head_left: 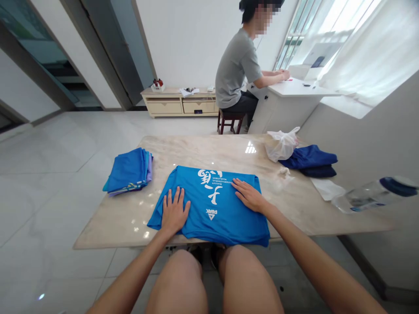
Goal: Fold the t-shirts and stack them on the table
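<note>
A bright blue T-shirt with white lettering lies spread on the marble-patterned table, its near edge hanging slightly over the table's front. The print reads upside down from my side. My left hand rests flat on the shirt's left part, fingers spread. On the upper right part of the shirt lies my right hand, palm down with fingers stretched out. Neither hand grips the cloth. To the left sits a stack of folded clothes in blue and purple.
At the table's right are a white plastic bag, dark blue folded clothes, a white paper and a clear bottle with a blue lid. Beyond, a person sits on a stool at a white desk. A low cabinet lines the wall.
</note>
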Demonstrator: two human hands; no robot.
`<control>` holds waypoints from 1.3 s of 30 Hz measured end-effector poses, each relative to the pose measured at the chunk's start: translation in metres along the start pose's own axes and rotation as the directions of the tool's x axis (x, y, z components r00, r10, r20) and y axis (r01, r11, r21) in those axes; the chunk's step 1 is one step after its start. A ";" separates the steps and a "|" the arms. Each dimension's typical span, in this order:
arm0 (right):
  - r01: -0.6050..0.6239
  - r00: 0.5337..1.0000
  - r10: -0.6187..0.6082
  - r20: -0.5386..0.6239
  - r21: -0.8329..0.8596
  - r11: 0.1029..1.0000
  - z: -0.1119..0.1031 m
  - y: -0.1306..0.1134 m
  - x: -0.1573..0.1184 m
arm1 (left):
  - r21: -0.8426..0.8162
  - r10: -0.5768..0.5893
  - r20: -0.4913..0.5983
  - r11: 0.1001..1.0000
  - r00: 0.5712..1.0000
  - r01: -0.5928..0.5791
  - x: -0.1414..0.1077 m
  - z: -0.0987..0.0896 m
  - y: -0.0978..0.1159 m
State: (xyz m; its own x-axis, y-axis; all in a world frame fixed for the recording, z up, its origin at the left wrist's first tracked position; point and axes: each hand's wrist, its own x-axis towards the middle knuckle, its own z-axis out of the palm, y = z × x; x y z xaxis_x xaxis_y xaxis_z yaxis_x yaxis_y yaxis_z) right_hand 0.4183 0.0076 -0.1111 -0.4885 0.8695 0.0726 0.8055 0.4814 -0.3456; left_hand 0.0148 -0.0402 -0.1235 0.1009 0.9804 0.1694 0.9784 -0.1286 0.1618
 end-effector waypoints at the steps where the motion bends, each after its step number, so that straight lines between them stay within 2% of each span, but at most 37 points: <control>1: -0.006 1.000 0.006 0.004 -0.018 1.000 -0.001 0.008 0.006 | 0.002 0.022 0.014 1.000 1.000 -0.022 0.017 0.002 -0.003; 3: -0.037 0.999 0.037 -0.002 -0.065 0.997 0.000 0.021 0.018 | 0.007 0.075 0.045 0.997 0.996 -0.075 0.057 0.008 -0.010; 6: -0.137 0.990 0.131 -0.053 -0.130 0.982 0.008 0.033 0.036 | 0.004 0.173 0.099 0.985 0.980 -0.174 0.130 0.019 -0.025; 10: -0.289 0.953 0.265 -0.146 -0.183 0.940 0.017 0.033 0.053 | -0.027 0.347 0.191 0.937 0.918 -0.348 0.224 0.020 -0.037; 12: -0.341 0.935 0.311 -0.168 -0.196 0.919 0.018 0.028 0.058 | -0.033 0.401 0.227 0.914 0.888 -0.404 0.249 0.017 -0.029; 13: -0.362 0.928 0.332 -0.169 -0.200 0.910 0.018 0.026 0.060 | -0.022 0.396 0.219 0.916 0.892 -0.402 0.253 0.015 -0.020; 15: -0.398 0.915 0.370 -0.163 -0.204 0.895 0.017 0.021 0.062 | 0.005 0.341 0.138 0.939 0.930 -0.345 0.237 0.013 0.007; 17: -0.423 0.904 0.397 -0.157 -0.200 0.884 0.017 0.018 0.061 | -0.014 0.274 0.020 0.962 0.962 -0.274 0.194 0.015 0.044; 18: -0.432 0.900 0.408 -0.155 -0.194 0.881 0.017 0.017 0.060 | -0.038 0.282 -0.006 0.959 0.959 -0.282 0.166 0.018 0.062; 21: -0.443 0.894 0.419 -0.159 -0.174 0.879 0.019 0.011 0.052 | -0.096 0.305 0.029 0.949 0.952 -0.301 0.081 0.031 0.107; 23: -0.460 0.886 0.437 -0.155 -0.177 0.870 0.020 0.006 0.044 | -0.115 0.322 0.070 0.943 0.944 -0.313 0.045 0.037 0.120; 24: -0.471 0.881 0.450 -0.142 -0.184 0.863 0.021 0.003 0.039 | -0.121 0.342 0.081 0.936 0.936 -0.331 0.035 0.038 0.120; 26: -0.490 0.871 0.483 -0.088 -0.198 0.849 0.024 -0.005 0.028 | -0.131 0.410 0.094 0.908 0.907 -0.397 0.034 0.036 0.110; 28: -0.487 0.869 0.495 -0.015 -0.207 0.848 0.025 -0.013 0.016 | -0.143 0.506 0.116 0.860 0.854 -0.490 0.049 0.026 0.087; 30: -0.434 0.890 0.453 0.059 -0.201 0.878 0.019 -0.020 0.004 | -0.168 0.618 0.162 0.786 0.769 -0.595 0.071 0.011 0.057; 32: -0.340 0.924 0.360 0.124 -0.159 0.927 0.007 -0.025 -0.010 | -0.221 0.714 0.221 0.700 0.664 -0.679 0.089 -0.007 0.027; 33: -0.285 0.943 0.302 0.141 -0.126 0.950 -0.002 -0.027 -0.018 | -0.237 0.736 0.236 0.676 0.634 -0.697 0.093 -0.015 0.015; 34: -0.230 0.960 0.242 0.140 -0.095 0.968 -0.011 -0.029 -0.028 | -0.238 0.742 0.239 0.670 0.627 -0.703 0.093 -0.023 0.005; 36: -0.132 0.985 0.138 0.101 -0.063 0.989 -0.026 -0.031 -0.050 | -0.227 0.731 0.200 0.683 0.653 -0.695 0.080 -0.035 -0.006; 39: -0.033 0.996 0.037 0.087 -0.048 0.998 -0.033 -0.034 -0.089 | -0.267 0.708 0.128 0.699 0.694 -0.663 0.030 -0.042 -0.008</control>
State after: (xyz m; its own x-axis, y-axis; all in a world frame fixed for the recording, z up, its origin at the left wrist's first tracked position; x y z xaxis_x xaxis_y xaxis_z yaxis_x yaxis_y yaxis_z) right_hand 0.4452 -0.0828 -0.0747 -0.4858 0.8738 -0.0221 0.8364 0.4574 -0.3022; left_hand 0.0022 -0.0155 -0.0793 0.7861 0.6087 0.1074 0.5686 -0.7802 0.2607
